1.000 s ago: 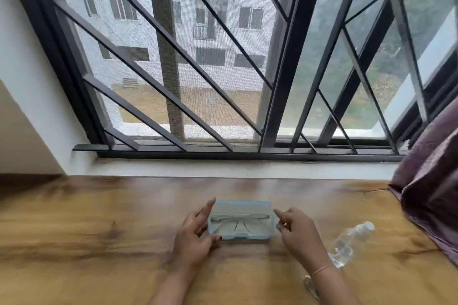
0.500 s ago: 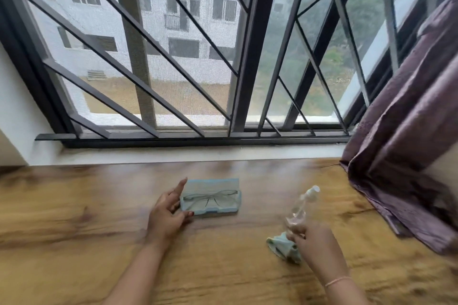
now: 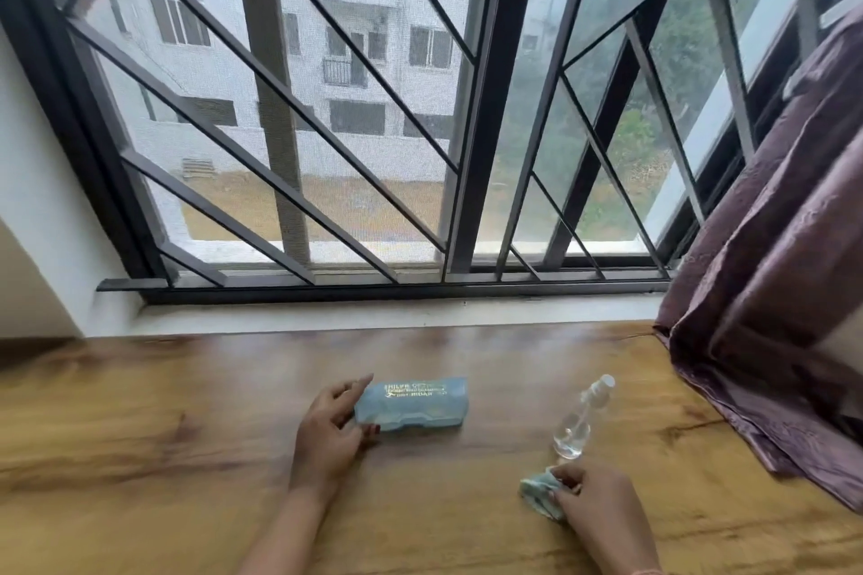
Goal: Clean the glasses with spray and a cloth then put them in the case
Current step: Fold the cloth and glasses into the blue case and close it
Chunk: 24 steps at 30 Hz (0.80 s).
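My left hand (image 3: 327, 427): clasps the end of the case (image 3: 415, 404) just right of it, lid down; glasses unseen, presumably inside. My right hand (image 3: 593, 509): pinches the cloth (image 3: 537, 497) beneath it. Spray bottle (image 3: 579, 420): upright just beyond. Risk: my knuckles, lifting, could topple it.

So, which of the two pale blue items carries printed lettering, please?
The rigid glasses case held by the left hand, lettered on its lid; the right hand pinches the other, a crumpled cloth.
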{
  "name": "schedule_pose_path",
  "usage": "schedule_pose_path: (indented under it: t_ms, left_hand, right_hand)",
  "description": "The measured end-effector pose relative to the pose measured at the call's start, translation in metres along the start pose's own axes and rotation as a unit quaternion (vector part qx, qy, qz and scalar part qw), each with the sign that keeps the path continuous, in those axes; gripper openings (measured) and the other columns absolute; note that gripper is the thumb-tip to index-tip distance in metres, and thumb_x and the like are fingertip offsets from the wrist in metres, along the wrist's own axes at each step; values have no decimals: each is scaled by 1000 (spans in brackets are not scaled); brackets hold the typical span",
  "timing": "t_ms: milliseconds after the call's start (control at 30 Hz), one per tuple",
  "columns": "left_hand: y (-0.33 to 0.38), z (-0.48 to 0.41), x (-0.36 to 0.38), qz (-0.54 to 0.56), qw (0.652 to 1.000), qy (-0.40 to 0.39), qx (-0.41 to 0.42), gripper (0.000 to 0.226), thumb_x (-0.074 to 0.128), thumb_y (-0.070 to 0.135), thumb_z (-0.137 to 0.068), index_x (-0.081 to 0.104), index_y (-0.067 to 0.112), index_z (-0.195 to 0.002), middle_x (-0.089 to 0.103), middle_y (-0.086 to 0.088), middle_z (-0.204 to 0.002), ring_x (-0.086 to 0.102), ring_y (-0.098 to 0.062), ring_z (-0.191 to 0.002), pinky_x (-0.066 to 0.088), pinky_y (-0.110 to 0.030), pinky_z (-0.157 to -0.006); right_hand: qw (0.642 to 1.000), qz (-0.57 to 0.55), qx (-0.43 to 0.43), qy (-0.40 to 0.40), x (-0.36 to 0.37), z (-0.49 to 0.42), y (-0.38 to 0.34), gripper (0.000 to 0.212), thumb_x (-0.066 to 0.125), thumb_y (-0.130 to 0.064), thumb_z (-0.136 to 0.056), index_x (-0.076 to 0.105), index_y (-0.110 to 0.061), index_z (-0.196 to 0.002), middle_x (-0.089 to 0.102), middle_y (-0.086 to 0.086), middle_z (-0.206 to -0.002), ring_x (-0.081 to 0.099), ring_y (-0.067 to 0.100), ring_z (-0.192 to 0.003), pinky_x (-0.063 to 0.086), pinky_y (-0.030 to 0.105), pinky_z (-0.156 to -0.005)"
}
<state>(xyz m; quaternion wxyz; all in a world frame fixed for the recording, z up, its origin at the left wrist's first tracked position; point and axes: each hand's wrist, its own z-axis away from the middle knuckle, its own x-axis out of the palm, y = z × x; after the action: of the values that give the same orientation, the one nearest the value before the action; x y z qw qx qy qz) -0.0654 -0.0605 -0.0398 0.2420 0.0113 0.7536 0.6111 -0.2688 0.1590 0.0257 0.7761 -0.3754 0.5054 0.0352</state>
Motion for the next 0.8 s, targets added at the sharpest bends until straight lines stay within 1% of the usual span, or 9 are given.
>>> schedule_pose_path:
  t_ms: [133, 267, 433, 500, 600, 633, 700, 733, 800]
  left_hand:
    - [-1, 0, 1, -10, 1000, 6, 4, 65, 73, -8, -65, 61, 48, -96, 57, 4, -112, 56, -13, -106, 46, -9, -87]
    - [1, 2, 1, -39, 999, 12, 14, 61, 72, -7, -66, 63, 44, -99, 55, 4, -117, 54, -16, -112, 45, -26, -97]
    - [13, 11, -1, -62, 998, 8, 24, 56, 76, 0, -67, 63, 26, -116, 43, 4, -137, 45, -12, -120, 34, -22, -102]
    - [23, 20, -1, -54, 997, 46, 22, 58, 80, 6, -65, 63, 23, -118, 42, 6, -133, 42, -9, -119, 36, -25, -101]
    - [52, 43, 1, 16, 992, 126, -14, 45, 80, 7, -66, 68, 14, -109, 62, 3, -112, 56, -12, -103, 44, -14, -85]
    - [65, 51, 2, 86, 990, 104, -48, 40, 79, 4, -66, 70, 10, -105, 68, 1, -98, 62, -13, -92, 47, -13, -77]
    - [93, 69, 5, 235, 964, -12, -123, 40, 84, -2, -55, 72, 0, -93, 73, -4, -75, 67, -11, -71, 52, -14, -63]
    - [104, 76, 6, 271, 951, -72, -133, 42, 85, 3, -47, 74, 1, -87, 73, -7, -72, 67, -11, -68, 53, -17, -61]
    - [115, 90, 6, 240, 956, -129, -109, 41, 84, 22, -37, 78, 13, -76, 74, -5, -73, 67, -12, -71, 54, -24, -67]
  right_hand:
    - [1000, -5, 1, 14, 2, -2, 3, 17, 72, -23, -70, 74, -29, -85, 70, 0, -93, 62, 14, -85, 46, 22, -76]
    - [1000, -25, -3, 14, -3, 3, -1, 16, 73, -26, -70, 75, -31, -84, 71, -3, -85, 63, 11, -79, 46, 22, -71]
    - [991, -124, -29, 33, -16, 12, -15, 17, 79, -16, -63, 75, -32, -67, 67, -12, -52, 62, 2, -55, 48, 16, -56]
    - [977, -210, -37, 28, -22, 16, -26, 24, 80, -6, -62, 74, -29, -59, 69, -8, -53, 63, 3, -50, 49, 15, -51]
    - [937, -345, -48, -16, -28, 24, -48, 17, 79, 1, -62, 76, -13, -70, 72, 6, -61, 61, 7, -50, 43, 15, -45]
    - [923, -380, -55, -37, -28, 28, -56, 16, 79, 1, -61, 76, -10, -73, 73, 9, -63, 61, 8, -50, 42, 16, -44]
    - [902, -419, -71, -81, -25, 36, -68, 16, 80, -1, -59, 76, -5, -74, 72, 14, -64, 61, 13, -50, 40, 18, -44]
    - [896, -426, -78, -99, -21, 39, -73, 19, 81, -3, -57, 76, -4, -75, 72, 16, -65, 60, 15, -50, 40, 19, -44]
    - [887, -434, -83, -134, -14, 47, -79, 32, 84, -9, -47, 75, -2, -77, 71, 20, -68, 61, 18, -53, 42, 22, -48]
